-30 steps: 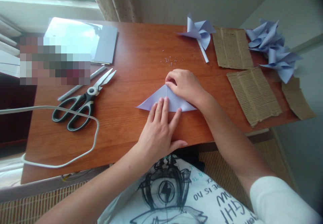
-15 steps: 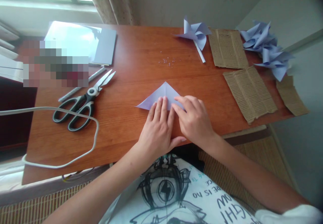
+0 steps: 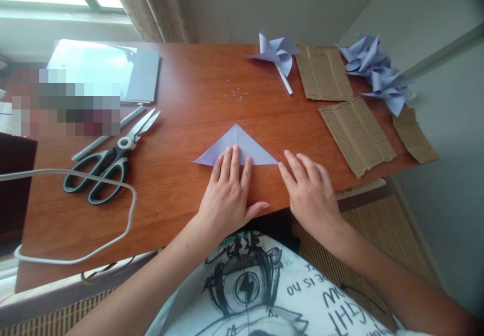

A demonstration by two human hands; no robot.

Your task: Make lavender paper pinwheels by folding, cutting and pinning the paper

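On the worktop lies paper already folded into a triangle. Left hand presses it flat-fingered; right hand rests open beside its corner, holding nothing.

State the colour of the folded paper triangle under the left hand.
Pale lilac-blue, plain; the head view shows the paper triangle.

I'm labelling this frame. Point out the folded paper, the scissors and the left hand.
folded paper (image 3: 242, 147): head view, bare upper part of the triangle.
scissors (image 3: 124, 144): head view, pivot.
left hand (image 3: 227, 194): head view, back of hand.
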